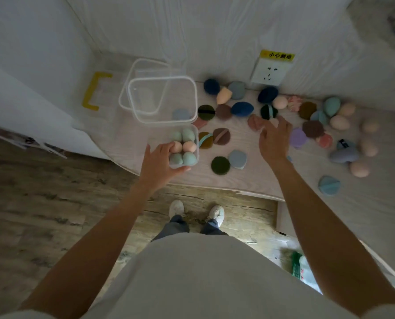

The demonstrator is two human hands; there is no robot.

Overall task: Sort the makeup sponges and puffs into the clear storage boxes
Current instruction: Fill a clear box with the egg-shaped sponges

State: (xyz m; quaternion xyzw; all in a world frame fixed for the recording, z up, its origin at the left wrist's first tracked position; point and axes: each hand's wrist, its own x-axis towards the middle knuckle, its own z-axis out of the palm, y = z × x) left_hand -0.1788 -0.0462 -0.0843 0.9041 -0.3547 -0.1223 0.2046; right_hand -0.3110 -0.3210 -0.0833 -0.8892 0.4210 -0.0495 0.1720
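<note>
- The left hand holds the small clear box at its near left corner, thumb along the front edge and fingers curled round the left wall; that grip is closed on the box.
- Inside the box lie six egg-shaped sponges in green, peach and teal, filling it to the rim.
- The right hand reaches out over the surface with fingers spread and relaxed, a wide grip holding nothing, its fingertips close to a pink puff at its 11 o'clock.
- At 12 o'clock from the small box stands a larger clear box, resting partly on another clear box or lid behind it; one pale blue puff lies in its corner.
- Loose puffs and sponges are scattered from 1 to 4 o'clock of the small box, several touching or overlapping.
- Risk: the small box sits near the surface's front edge; a pull from the left hand could likely tip it to the floor.
- Risk: the box looks full, so one more sponge may well pop out.
- Risk: with crowded pieces, the spread fingers could knock neighbours aside.
</note>
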